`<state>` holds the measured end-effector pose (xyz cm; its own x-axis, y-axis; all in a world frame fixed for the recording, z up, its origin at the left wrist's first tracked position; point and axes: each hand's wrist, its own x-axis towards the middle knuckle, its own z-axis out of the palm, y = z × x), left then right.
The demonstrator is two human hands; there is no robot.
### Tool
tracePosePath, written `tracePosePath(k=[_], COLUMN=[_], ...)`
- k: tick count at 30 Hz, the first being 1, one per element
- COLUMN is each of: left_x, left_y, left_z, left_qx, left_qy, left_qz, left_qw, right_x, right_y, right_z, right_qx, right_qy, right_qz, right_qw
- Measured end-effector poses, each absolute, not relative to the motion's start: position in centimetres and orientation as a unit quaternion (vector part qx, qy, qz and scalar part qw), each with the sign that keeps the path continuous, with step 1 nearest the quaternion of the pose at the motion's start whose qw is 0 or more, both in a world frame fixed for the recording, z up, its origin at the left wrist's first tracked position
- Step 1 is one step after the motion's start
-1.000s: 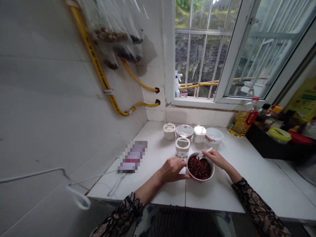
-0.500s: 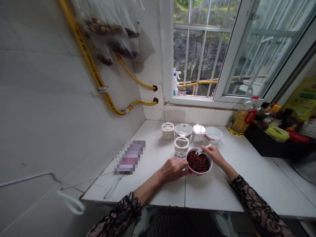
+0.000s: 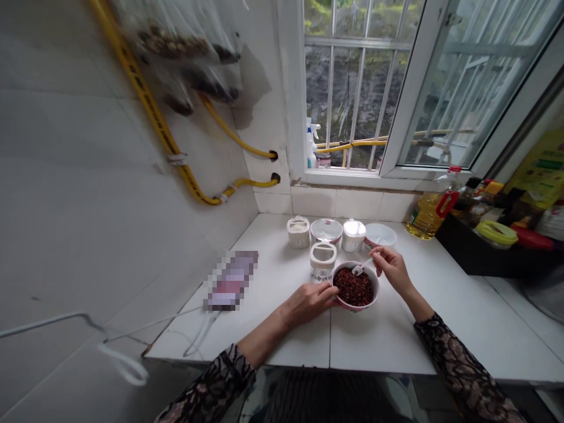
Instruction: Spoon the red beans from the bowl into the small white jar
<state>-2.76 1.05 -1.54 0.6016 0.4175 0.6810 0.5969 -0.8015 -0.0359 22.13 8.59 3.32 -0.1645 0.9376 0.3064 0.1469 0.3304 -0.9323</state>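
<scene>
A pink-rimmed bowl (image 3: 372, 295) full of dark red dried bits stands on the white tiled counter (image 3: 388, 341). My left hand (image 3: 308, 302) curls round the bowl's left side and steadies it. My right hand (image 3: 391, 267) pinches the handle of a small white spoon (image 3: 360, 268), whose scoop dips into the bowl's far edge. Just behind the bowl stands a clear jar with a white handled lid (image 3: 323, 260).
A row of white lidded pots (image 3: 326, 231) and an open white bowl (image 3: 381, 235) lines the wall under the window. An oil bottle (image 3: 429, 214) and a dark tray of condiments (image 3: 484, 247) sit at the right. Yellow hoses (image 3: 176, 158) run along the left wall.
My right hand has lifted slightly and tipped the spoon down into the bowl. The camera has shifted a little, and my left hand stays on the bowl.
</scene>
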Motion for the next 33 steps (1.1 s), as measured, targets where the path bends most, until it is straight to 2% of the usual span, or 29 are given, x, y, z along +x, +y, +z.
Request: tracePosePath(k=[7,14,20,33], left_x=[-2.66,-2.86,-3.07,-3.20], left_y=[0.87,1.12,1.26,1.30], left_z=[-1.34,-1.25,-1.14,-1.28], left_qx=[-0.892,-0.891,-0.892,-0.892], left_qy=[-0.270,-0.280,-0.287,-0.289], left_qz=[-0.338,-0.338,-0.330,-0.334], left_qw=[0.134,0.117,0.117,0.096], right_x=[21.45,21.70,21.99,22.36], right_y=[7.64,8.40,8.43,8.45], right_z=[3.46,3.32,3.40,3.77], right_qx=[-0.421,-0.448,-0.439,-0.427], right_qy=[-0.686,-0.601,-0.561,-0.502], right_qz=[0.368,0.464,0.494,0.591], right_qw=[0.465,0.471,0.498,0.465])
